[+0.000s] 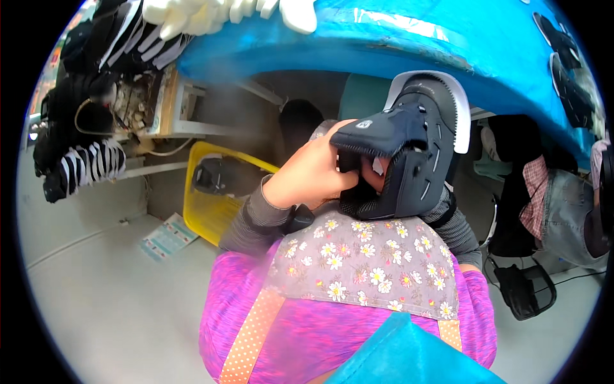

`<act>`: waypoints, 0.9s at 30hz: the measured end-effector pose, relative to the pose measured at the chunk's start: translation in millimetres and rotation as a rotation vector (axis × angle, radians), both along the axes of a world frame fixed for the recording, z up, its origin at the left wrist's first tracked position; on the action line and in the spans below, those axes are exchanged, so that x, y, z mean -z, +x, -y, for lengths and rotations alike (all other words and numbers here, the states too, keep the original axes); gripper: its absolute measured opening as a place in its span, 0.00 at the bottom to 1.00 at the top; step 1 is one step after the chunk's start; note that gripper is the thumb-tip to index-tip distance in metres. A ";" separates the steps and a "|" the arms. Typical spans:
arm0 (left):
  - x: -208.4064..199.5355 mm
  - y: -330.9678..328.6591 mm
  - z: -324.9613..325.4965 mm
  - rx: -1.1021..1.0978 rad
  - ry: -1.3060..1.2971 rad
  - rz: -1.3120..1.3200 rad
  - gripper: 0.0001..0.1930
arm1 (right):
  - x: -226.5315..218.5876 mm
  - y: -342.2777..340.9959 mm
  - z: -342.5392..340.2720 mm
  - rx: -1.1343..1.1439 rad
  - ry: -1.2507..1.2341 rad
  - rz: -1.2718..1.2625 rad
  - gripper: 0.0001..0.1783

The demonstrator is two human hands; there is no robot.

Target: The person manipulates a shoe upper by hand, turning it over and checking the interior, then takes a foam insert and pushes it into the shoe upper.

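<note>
A black shoe (422, 150) with a white sole edge round its toe is held up close to my chest, its toe pointing away and its opening toward me. My left hand (316, 169) is closed on the shoe's left side, its fingers curled at the tongue and the edge of the opening. Inside the opening a bit of my right hand (373, 174) shows. The shoe hides the rest of that hand, while its grey-striped sleeve comes up behind the heel on the right.
A blue-covered table (332, 48) curves across the far side, with white foot-shaped pieces (224, 14) and dark shoe parts (563, 77) on it. A yellow basket (189, 198) stands at left beside a rack of black-and-white pieces (93, 168). A person's jeans (566, 211) show at right.
</note>
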State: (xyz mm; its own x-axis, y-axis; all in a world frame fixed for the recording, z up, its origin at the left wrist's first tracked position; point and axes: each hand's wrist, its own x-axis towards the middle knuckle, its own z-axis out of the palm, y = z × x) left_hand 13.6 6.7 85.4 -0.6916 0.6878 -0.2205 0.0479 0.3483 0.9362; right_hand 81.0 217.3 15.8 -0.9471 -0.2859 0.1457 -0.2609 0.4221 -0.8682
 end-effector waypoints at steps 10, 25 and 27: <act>9.8 -6.3 -1.1 0.081 0.023 0.228 0.25 | 14.0 -0.5 -5.2 -0.025 0.272 -0.313 0.35; 28.3 -6.6 -4.5 0.048 0.038 0.062 0.31 | 24.0 -1.4 -17.1 0.172 0.008 -0.365 0.27; 18.5 -8.6 -7.9 0.085 0.038 0.103 0.31 | 23.3 -1.2 -20.8 0.141 -0.215 -0.126 0.26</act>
